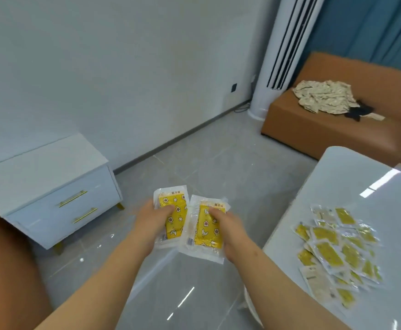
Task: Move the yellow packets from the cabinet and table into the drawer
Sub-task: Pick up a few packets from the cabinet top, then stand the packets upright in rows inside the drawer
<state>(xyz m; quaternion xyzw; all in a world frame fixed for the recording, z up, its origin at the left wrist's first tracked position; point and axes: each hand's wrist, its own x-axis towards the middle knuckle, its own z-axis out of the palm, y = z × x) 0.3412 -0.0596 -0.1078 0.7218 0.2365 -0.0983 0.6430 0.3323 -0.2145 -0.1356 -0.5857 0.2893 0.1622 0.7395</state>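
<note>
While the left hand (150, 221) pinches one yellow packet (173, 217), the right hand (228, 231) grips a second packet (207, 234), their edges overlapping above the floor. Stars and moons show on both; the small print is too blurred to read. To the right, a heap of packets (337, 253), too overlapped to count, lies on the table (337, 186). To the left, the cabinet (39, 163) has two closed drawers (51, 225).

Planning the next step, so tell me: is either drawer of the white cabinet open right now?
No: the upper drawer and lower drawer of the white cabinet sit flush and closed.
</note>
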